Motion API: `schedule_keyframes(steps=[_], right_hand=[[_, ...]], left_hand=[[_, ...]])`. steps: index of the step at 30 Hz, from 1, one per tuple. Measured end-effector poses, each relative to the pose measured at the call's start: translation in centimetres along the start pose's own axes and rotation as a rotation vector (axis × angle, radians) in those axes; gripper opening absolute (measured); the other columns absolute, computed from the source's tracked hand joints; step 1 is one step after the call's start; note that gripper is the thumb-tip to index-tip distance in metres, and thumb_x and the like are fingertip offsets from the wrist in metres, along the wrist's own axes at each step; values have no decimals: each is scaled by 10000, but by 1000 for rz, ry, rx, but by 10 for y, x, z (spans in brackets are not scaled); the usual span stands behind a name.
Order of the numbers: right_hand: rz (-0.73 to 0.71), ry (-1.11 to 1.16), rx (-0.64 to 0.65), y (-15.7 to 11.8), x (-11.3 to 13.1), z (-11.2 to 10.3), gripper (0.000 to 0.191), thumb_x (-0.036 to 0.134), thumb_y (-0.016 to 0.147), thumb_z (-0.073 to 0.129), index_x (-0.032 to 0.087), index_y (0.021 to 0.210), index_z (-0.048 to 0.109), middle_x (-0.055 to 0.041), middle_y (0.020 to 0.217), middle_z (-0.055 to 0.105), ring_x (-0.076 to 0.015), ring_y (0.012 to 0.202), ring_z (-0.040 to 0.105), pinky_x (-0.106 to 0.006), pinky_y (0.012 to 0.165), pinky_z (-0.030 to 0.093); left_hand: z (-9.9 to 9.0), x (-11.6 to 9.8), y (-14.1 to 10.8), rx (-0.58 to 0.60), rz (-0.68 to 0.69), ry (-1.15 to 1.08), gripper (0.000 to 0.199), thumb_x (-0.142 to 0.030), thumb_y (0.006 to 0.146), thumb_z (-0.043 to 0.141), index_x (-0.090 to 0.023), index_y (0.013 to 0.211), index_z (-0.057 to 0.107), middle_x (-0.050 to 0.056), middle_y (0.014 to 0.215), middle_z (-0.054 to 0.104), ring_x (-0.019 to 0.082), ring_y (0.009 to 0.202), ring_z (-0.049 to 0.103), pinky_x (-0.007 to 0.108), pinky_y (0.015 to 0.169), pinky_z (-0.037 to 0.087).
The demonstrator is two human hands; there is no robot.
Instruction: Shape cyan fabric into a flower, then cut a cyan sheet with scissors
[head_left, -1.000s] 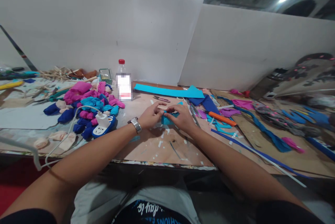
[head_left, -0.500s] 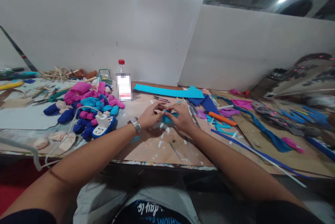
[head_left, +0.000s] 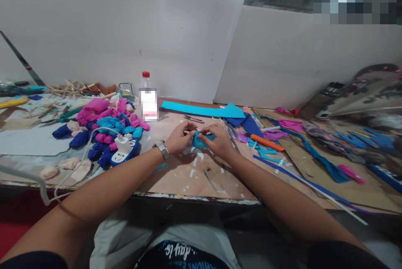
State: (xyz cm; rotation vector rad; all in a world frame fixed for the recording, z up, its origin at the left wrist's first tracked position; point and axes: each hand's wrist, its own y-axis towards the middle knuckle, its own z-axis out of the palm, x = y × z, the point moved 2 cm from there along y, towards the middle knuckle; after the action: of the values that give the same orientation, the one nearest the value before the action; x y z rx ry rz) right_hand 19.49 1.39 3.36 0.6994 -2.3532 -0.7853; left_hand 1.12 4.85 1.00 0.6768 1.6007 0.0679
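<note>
Left hand [head_left: 181, 139] and right hand [head_left: 217, 140], fingertips narrowed, both pinch the small blue piece [head_left: 200, 142] above the table [head_left: 185, 183], its top looking more bunched than a second ago; shaping seems under way, unfinished.

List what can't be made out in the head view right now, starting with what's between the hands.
Head view, blue piece: fingers of the left hand and right hand cover parts of it, hiding its full shape.
Head view, bottle: pixelation hides any print on its label.
Head view, white cable: cut off by the left edge.
Head view, blue object at far right: cut off by the right edge.
</note>
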Motion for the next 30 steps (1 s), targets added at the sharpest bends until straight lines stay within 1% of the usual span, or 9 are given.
schedule_keyframes(steps=[3,7,13,17,24,28,30], right_hand=[[10,-14,-5,0,0,0,155,398,898,733,245,876,722,-43,900,761,-261,938,651,-461,933,406],[5,-23,-10,-1,1,0,177,409,913,714,239,866,710,-46,893,751,-258,929,642,-455,924,403],[6,-11,-7,-1,-1,0,174,405,924,700,236,883,696,-51,919,752,-259,949,645,-452,933,409],[6,-10,-7,0,1,0,176,406,926,695,235,884,700,-52,897,746,-258,934,646,-456,927,412],[5,-4,-4,1,4,-1,137,367,894,726,235,873,695,-45,892,748,-255,925,654,-459,937,407],[6,-9,-14,0,3,-1,131,360,912,698,233,881,693,-53,899,746,-257,928,647,-460,936,402],[13,-6,-12,-1,4,-1,134,365,918,688,234,891,691,-56,909,746,-257,936,643,-458,936,402]], left_hand=[[-1,-3,0,-5,-18,7,112,-225,904,588,-169,997,616,60,1008,668,167,918,628,308,830,505],[-2,-6,-1,20,-34,58,139,-270,908,601,-162,957,672,56,955,704,165,877,642,303,820,513],[-2,-5,-1,50,-20,79,240,-355,871,683,-170,1021,715,64,1003,737,172,884,656,302,804,532],[-3,-3,0,37,-21,97,229,-352,877,668,-168,1006,714,68,1011,738,177,897,660,311,820,527],[-2,-4,-1,46,-47,62,223,-351,888,647,-163,996,700,65,1001,730,167,872,651,295,786,521],[-2,-8,-1,76,-37,66,227,-329,863,673,-166,1019,696,58,1008,729,155,861,649,282,769,523],[-2,-9,-1,73,-32,75,227,-313,846,685,-167,1021,693,55,1012,727,154,862,649,277,762,525]])
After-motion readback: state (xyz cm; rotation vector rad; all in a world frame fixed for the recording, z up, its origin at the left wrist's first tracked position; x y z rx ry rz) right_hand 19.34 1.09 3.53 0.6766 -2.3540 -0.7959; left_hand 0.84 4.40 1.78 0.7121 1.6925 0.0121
